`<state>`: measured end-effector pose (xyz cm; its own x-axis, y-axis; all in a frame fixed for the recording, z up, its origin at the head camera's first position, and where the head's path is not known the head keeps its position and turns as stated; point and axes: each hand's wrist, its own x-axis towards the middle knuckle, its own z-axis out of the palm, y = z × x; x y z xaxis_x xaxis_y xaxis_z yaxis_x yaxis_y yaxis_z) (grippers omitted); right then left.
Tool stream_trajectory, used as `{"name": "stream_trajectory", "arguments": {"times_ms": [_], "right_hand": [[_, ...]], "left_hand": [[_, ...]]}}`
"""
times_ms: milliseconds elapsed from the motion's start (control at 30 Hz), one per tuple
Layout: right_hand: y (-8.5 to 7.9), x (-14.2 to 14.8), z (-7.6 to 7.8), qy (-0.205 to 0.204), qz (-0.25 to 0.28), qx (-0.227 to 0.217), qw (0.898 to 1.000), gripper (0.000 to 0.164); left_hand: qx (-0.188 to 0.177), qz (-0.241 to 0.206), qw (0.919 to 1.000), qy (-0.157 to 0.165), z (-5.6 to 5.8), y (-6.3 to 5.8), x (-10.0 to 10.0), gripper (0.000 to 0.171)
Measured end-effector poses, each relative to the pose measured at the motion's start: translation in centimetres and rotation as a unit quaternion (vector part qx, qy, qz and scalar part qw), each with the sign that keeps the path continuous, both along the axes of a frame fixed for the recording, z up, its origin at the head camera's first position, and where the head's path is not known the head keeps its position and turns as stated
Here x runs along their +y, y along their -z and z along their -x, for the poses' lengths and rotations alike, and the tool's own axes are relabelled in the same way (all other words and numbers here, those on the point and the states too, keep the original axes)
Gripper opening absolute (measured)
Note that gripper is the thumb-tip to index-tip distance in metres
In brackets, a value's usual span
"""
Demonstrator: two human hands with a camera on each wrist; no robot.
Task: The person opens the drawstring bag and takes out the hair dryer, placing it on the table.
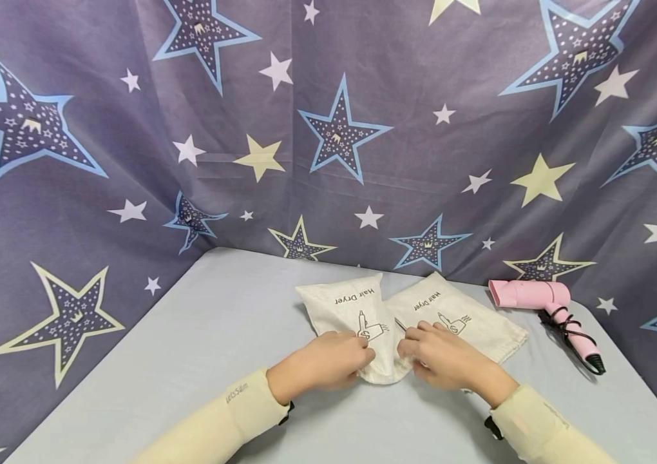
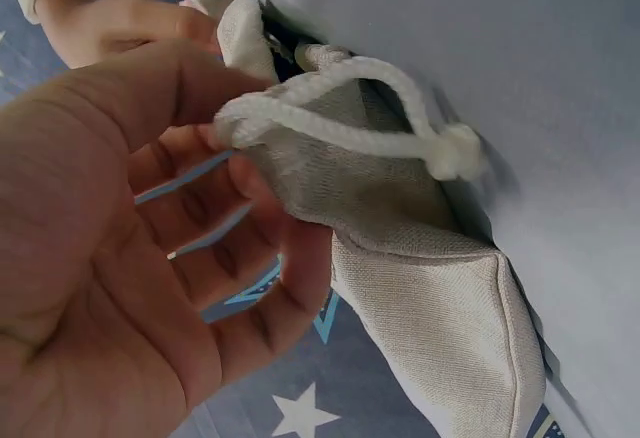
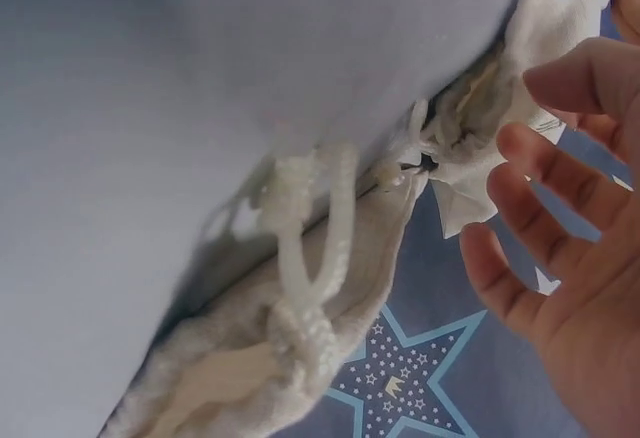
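Two cream cloth drawstring bags, each printed "Hair Dryer" with a dryer drawing, lie side by side on the table. My left hand [image 1: 328,361] pinches the mouth edge of the left bag [image 1: 334,316] between thumb and forefinger. The white cord [image 2: 340,136] loops beside those fingers in the left wrist view. Over the inner edge of the right bag [image 1: 485,325] hovers my right hand [image 1: 444,354], fingers loosely bent and apart from the cloth in the right wrist view. That bag's knotted cord [image 3: 345,213] hangs by its mouth. What the bags contain is hidden.
A pink hair dryer [image 1: 531,294], its black cable [image 1: 566,325] wound round the handle, lies at the table's right. Star-patterned cloth [image 1: 421,161] hangs behind and at both sides of the pale table [image 1: 189,361].
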<state>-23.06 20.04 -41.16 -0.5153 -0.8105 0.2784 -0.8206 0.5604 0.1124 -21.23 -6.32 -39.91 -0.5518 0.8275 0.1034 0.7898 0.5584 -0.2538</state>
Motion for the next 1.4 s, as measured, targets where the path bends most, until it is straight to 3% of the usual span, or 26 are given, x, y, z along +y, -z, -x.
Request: {"name": "stream_trajectory", "arguments": {"times_ms": [200,300,500,667,933,1100,1400], "right_hand": [[-0.2,0.2,0.0,0.008,0.012,0.0,1.0,0.022],[-0.2,0.3,0.0,0.01,0.017,0.005,1.0,0.021],[-0.3,0.5,0.1,0.028,0.043,0.026,0.998,0.019],[-0.8,0.3,-0.1,0.036,0.082,0.053,0.995,0.015],[-1.3,-1.6,-1.3,-0.041,0.129,0.05,0.99,0.016],[-1.2,-3.1,-2.2,-0.087,0.131,0.017,0.987,0.021],[-0.5,-5.4,-2.8,-0.091,0.091,0.016,0.992,0.033]], "left_hand": [[-0.053,-0.051,0.9963,0.045,0.7,-0.9,-0.5,0.018],[-0.085,-0.087,0.9912,0.051,1.1,-1.6,-1.0,0.021],[-0.115,-0.142,0.9829,0.019,2.1,-2.2,-1.8,0.014],[-0.111,-0.188,0.9759,-0.008,3.2,-1.8,-2.4,0.011],[-0.118,-0.246,0.9612,-0.039,4.2,-1.5,-3.2,0.013],[-0.124,-0.26,0.956,-0.055,4.8,-1.1,-3.3,0.006],[-0.121,-0.271,0.9518,-0.076,5.3,-0.8,-3.7,0.012]]}}
